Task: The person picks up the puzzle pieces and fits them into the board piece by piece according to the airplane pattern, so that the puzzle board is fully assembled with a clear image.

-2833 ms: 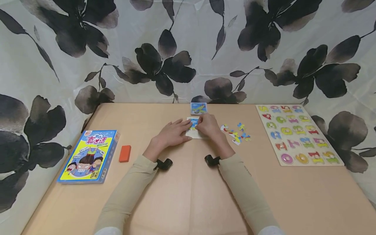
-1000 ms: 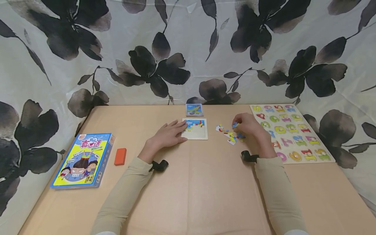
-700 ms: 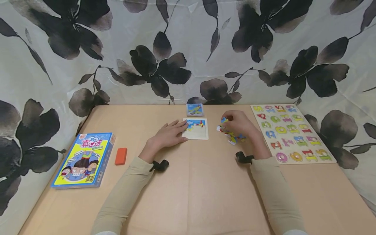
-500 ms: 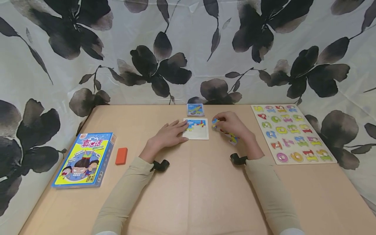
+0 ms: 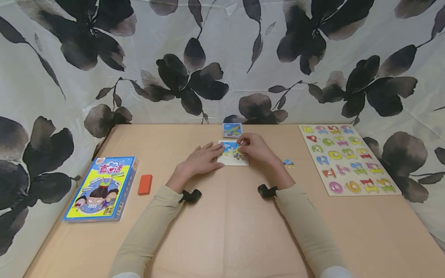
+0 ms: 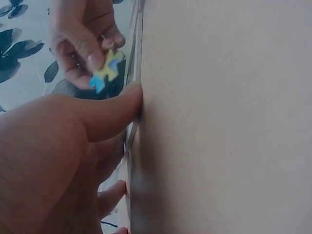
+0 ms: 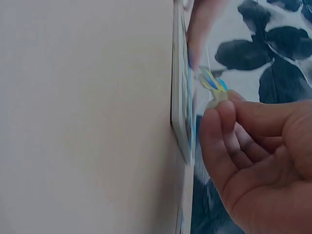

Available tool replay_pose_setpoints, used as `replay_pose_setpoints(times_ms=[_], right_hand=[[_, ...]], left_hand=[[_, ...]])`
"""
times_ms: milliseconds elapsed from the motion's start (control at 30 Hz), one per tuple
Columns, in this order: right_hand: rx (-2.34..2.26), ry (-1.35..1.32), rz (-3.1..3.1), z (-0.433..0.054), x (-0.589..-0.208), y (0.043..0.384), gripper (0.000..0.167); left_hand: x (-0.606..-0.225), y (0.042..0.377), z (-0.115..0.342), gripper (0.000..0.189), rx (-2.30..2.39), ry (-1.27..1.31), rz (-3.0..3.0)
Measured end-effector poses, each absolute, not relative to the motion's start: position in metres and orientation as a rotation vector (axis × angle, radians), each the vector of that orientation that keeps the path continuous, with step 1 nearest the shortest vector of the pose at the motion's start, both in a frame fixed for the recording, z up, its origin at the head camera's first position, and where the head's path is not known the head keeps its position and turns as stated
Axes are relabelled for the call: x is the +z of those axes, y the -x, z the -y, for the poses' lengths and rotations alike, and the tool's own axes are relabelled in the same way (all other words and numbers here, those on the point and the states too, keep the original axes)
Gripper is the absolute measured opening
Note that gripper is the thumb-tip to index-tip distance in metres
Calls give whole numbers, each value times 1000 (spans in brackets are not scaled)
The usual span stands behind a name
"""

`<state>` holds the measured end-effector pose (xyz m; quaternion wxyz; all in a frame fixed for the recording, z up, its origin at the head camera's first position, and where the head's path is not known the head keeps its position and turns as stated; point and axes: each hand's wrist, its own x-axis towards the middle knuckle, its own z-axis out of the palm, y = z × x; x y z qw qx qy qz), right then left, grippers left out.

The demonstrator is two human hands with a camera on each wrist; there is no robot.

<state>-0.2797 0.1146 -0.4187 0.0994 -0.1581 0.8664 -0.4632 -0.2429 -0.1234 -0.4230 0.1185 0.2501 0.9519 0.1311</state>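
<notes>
We pinch a tilted jigsaw piece in our right fingers, left fingers extended onto the tray. Pressing at that angle could dislodge laid pieces.

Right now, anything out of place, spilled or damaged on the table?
Nothing stands out. Loose puzzle pieces lie on the table off the puzzle board, but that looks ordinary with the right hand pinching a piece over the board.
</notes>
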Motion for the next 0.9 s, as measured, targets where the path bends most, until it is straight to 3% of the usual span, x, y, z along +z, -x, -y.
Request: replay_pose_setpoints(times_ms=[400,900], right_hand=[[-1336,106,-2612,-84,-423,280,7],[-1100,268,-2769,-80,-424,279,7]], left_hand=[[-421,245,124,70,390,-711,-2771],[-420,242,126,69,405,-736,-2772]])
